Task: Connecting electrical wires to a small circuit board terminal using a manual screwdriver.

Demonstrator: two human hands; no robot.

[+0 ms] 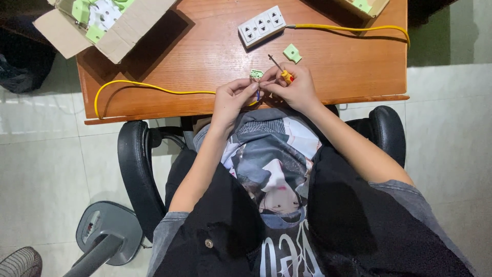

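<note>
My left hand and my right hand meet at the near edge of a brown wooden table. My right hand grips a small screwdriver with a yellow and red handle, its shaft pointing away from me. Between the fingertips of both hands sits a small pale green plug part. My left hand pinches the end of a yellow cable whose thin wires run between my fingers. The cable loops off to the left across the table.
A white power strip with a second yellow cable lies farther back. A loose green piece rests beside it. An open cardboard box of green and white parts stands at the far left. Black chair armrests flank my lap.
</note>
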